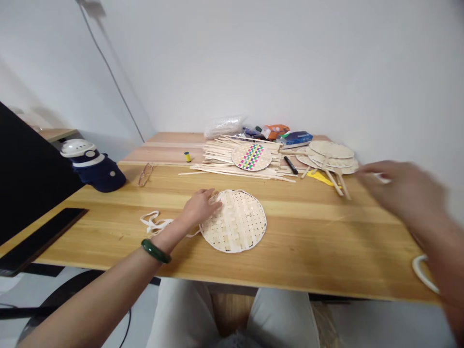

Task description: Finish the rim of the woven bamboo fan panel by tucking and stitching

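A round woven bamboo disc (237, 222) lies flat on the wooden table (308, 251) in front of me. My left hand (199, 207), with a green bangle (155, 251) on the wrist, rests on the disc's left edge, fingers laid flat. A loose white ribbon (154, 223) lies just left of that hand. My right hand (402, 188) is blurred by motion at the right, stretched toward a stack of woven fans with handles (331, 157). Its fingers are smeared, with a faint white glimpse at their tips.
A pile of bamboo strips (224, 162) with a coloured woven disc (251, 156) on top lies at the back. Beside it are a black marker (290, 165), a yellow tool (321, 178), a spool (187, 156), glasses (145, 174), bags and a cap (96, 169). A dark monitor (25, 183) stands left.
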Available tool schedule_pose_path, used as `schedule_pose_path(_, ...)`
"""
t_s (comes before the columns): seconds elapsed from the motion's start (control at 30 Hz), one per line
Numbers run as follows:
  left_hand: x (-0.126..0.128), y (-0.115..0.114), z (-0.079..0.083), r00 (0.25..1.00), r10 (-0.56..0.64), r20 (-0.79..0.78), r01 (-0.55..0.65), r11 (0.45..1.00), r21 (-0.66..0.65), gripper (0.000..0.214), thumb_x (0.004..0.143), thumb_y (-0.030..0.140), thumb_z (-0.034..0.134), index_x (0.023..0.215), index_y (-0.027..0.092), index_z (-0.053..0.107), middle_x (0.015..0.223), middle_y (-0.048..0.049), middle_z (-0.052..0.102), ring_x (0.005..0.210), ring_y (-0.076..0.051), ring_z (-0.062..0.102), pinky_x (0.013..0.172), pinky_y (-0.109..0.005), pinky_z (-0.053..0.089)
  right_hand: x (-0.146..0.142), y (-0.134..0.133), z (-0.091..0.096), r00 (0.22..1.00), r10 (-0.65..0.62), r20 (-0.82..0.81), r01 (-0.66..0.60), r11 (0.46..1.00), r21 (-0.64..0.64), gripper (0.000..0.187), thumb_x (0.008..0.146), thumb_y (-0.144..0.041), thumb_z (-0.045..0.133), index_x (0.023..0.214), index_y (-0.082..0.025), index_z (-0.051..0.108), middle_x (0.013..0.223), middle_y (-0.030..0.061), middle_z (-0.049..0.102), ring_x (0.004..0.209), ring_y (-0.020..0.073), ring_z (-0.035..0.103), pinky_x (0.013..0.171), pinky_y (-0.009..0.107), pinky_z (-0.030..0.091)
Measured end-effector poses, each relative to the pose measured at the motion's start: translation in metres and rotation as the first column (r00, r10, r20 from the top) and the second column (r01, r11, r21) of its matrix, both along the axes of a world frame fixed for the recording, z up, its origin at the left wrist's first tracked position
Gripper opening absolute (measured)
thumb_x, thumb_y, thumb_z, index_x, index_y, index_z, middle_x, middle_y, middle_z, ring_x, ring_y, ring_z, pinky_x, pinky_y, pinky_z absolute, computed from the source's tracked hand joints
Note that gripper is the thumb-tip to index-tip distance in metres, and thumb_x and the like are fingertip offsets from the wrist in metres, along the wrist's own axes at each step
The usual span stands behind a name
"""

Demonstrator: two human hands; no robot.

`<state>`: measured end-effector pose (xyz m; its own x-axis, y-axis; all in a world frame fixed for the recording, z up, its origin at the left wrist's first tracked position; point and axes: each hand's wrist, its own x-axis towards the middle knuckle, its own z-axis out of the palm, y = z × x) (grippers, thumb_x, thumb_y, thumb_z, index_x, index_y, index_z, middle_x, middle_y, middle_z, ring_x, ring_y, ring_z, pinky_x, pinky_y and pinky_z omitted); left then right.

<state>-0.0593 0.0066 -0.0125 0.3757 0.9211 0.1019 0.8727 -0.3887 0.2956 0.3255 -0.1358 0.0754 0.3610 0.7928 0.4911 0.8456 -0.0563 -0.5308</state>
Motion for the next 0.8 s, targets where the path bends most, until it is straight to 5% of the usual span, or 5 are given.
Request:
schedule_pose_path(0.1,0.006,0.003,-0.005,1.0,0.014,0.001,-0.014,1.0,-0.011,0.054,0.082,0.039,0.058,0.13,0.013,0.056,0.121,-0.0175,0.063,0.112,-0.033,0.058,0.089,-0.04,0.046,-0.027,0.018,-0.027,1.0,-0.018,-0.007,0.017,0.994,-0.112,0.013,0.076,-0.032,0.062,0.073,-0.021,0.069,0.103,0.0091,0.07,0.101,0.0337,0.061,0.083,0.046,0.045)
schedule_pose_path(0.33,0.01,0.005,-0.008,0.999,0.007,0.036,-0.006,1.0,-0.013,0.031,0.084,0.03,0.051,0.106,0.018,0.069,0.097,-0.0121,0.065,0.096,-0.03,0.061,0.078,-0.036,0.045,-0.07,0.05,-0.073,0.956,0.091,-0.279,-0.152,0.967,-0.204,0.022,0.08,-0.033,0.05,0.079,-0.019,0.067,0.071,0.0045,0.071,0.069,0.0203,0.066,0.065,0.032,0.051)
schedule_pose_path(0.57,0.016,0.0,-0.01,0.993,0.044,0.111,-0.045,0.999,0.011,0.028,0.085,0.025,0.049,0.096,0.02,0.074,0.089,-0.0088,0.068,0.091,-0.026,0.062,0.077,-0.033,0.044,-0.121,0.078,-0.105,0.823,0.243,-0.513,-0.363,0.921,-0.146,0.023,0.071,-0.041,0.056,0.069,-0.019,0.066,0.081,0.0059,0.073,0.071,0.0207,0.065,0.066,0.031,0.052)
schedule_pose_path(0.8,0.009,0.005,-0.02,0.947,0.04,0.318,-0.016,0.997,-0.078,0.026,0.086,0.028,0.051,0.091,0.021,0.075,0.09,-0.0044,0.073,0.085,-0.02,0.066,0.073,-0.029,0.048,-0.134,0.085,-0.113,0.77,0.247,-0.589,-0.38,0.918,-0.112,0.019,0.072,-0.038,0.059,0.07,-0.021,0.067,0.1,0.0081,0.071,0.096,0.0246,0.064,0.086,0.036,0.049)
